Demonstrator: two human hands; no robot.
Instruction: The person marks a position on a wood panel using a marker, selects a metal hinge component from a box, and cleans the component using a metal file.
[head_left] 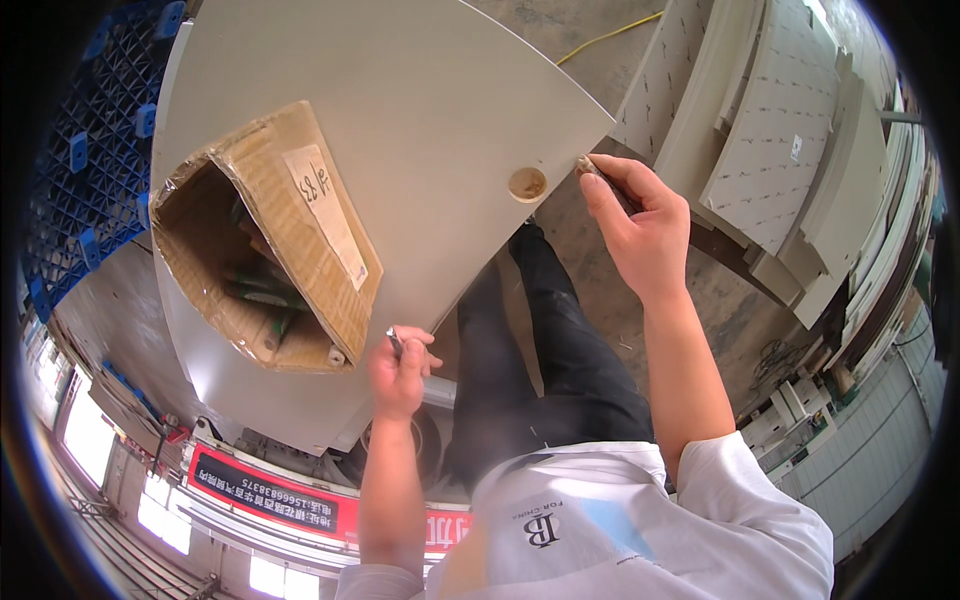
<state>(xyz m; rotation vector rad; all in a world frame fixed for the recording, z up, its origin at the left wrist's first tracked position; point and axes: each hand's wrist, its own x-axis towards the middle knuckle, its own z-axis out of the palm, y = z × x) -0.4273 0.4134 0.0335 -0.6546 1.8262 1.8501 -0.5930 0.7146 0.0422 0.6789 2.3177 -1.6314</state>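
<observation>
A large pale grey panel [430,110] lies before me, with a round hole [527,184] near its right edge showing a raw brown bottom. Just off that edge, my right hand [645,225] pinches a small brownish piece [584,164] between thumb and fingertips; something dark shows along the curled fingers. Its kind I cannot make out. By the panel's near edge my left hand [402,372] is closed around a small silver metal piece [393,340], mostly hidden by the fingers. To its left, an opened cardboard box [330,250] rests on the panel, with green and dark items inside.
Blue plastic pallets [85,150] stand at the far left. Stacks of boards [770,130] lean along the right side. A yellow cable [610,38] runs over the floor at the back. Below the panel are my legs [560,320] and a red banner [280,490].
</observation>
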